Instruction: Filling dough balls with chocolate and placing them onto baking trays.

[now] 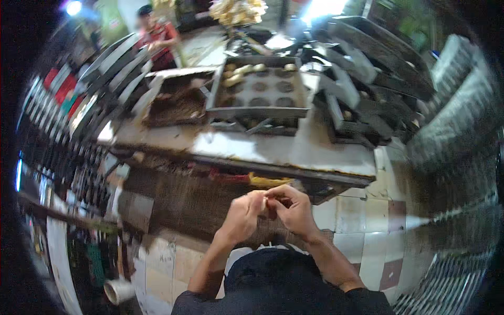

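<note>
My left hand [242, 214] and my right hand [295, 210] are raised together in front of my body, between me and the table. The fingers of both hands are curled inward and meet at the tips. A small pale and reddish bit shows between them, too blurred and too covered to name. On the table [239, 147] ahead, a shallow metal tray [257, 112] holds several pale dough pieces [243, 70] along its far and left sides. Several dark round spots [260, 86] mark the rest of its bottom. Neither hand touches the tray.
A brown, stained tray [176, 102] lies left of the metal one. Leaning stacks of dark trays [362, 100] crowd the table's right end, with more [118, 63] at the left. A person in red [157, 44] stands far left. Metal racks [446, 286] flank the tiled floor [362, 231].
</note>
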Demonstrator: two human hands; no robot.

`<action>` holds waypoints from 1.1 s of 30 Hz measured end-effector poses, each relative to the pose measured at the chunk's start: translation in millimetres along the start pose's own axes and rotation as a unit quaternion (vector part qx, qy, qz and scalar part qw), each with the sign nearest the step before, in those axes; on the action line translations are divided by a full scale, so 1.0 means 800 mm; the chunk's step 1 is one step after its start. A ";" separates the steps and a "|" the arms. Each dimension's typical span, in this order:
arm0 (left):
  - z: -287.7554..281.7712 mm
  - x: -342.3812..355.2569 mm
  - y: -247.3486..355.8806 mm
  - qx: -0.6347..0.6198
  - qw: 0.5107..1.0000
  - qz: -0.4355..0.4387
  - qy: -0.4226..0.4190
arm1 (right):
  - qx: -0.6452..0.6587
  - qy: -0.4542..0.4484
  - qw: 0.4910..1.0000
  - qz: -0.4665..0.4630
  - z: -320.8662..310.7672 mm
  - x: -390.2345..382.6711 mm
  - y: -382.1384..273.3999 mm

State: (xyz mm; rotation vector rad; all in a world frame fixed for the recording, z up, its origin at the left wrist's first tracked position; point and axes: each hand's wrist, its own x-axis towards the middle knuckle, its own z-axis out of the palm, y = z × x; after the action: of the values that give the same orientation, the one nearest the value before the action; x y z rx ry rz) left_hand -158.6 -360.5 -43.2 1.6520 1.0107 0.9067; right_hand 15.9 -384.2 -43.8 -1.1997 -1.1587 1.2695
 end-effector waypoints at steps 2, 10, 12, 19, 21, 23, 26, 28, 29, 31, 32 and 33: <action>0.050 0.032 0.037 0.011 0.998 -0.010 -0.066 | -0.066 0.051 0.995 -0.054 -0.062 -0.008 -0.003; 0.138 0.133 0.176 0.196 0.920 0.233 -0.245 | 0.164 0.171 0.934 -0.267 -0.177 -0.015 -0.074; 0.134 0.150 0.210 0.219 0.882 0.367 -0.200 | 0.211 0.179 0.919 -0.279 -0.161 -0.015 -0.114; 0.180 0.303 0.169 0.161 0.841 0.491 -0.163 | 0.268 0.303 0.901 -0.159 -0.194 0.074 -0.114; 0.152 0.335 0.166 -0.113 0.888 0.400 -0.198 | 0.119 0.208 0.967 -0.089 -0.255 0.099 -0.140; 0.124 0.385 0.141 -0.309 0.837 0.355 -0.278 | -0.116 0.211 0.936 -0.256 -0.297 0.143 -0.208; 0.040 0.467 0.126 0.000 0.873 0.339 -0.350 | -0.308 0.340 0.834 -0.307 -0.350 0.240 -0.327; 0.032 0.498 0.099 -0.046 0.926 0.187 -0.325 | -0.426 0.267 0.843 -0.194 -0.418 0.311 -0.378; 0.028 0.512 0.070 -0.021 0.934 0.147 -0.325 | -0.528 0.269 0.786 -0.178 -0.447 0.339 -0.393; 0.023 0.545 0.034 0.078 0.912 0.206 -0.346 | -0.625 0.263 0.718 -0.155 -0.506 0.388 -0.388; 0.017 0.557 0.019 0.118 0.894 0.243 -0.358 | -0.697 0.225 0.665 -0.148 -0.535 0.409 -0.374; 0.008 0.565 0.002 0.120 0.900 0.228 -0.351 | -0.756 0.176 0.613 -0.147 -0.538 0.437 -0.363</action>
State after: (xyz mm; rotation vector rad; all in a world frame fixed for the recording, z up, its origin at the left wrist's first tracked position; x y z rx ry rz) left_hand 19.6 52.5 3.9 2.2448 0.2372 0.3936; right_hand 456.7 -19.5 210.0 -2.0871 -2.0050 -0.5961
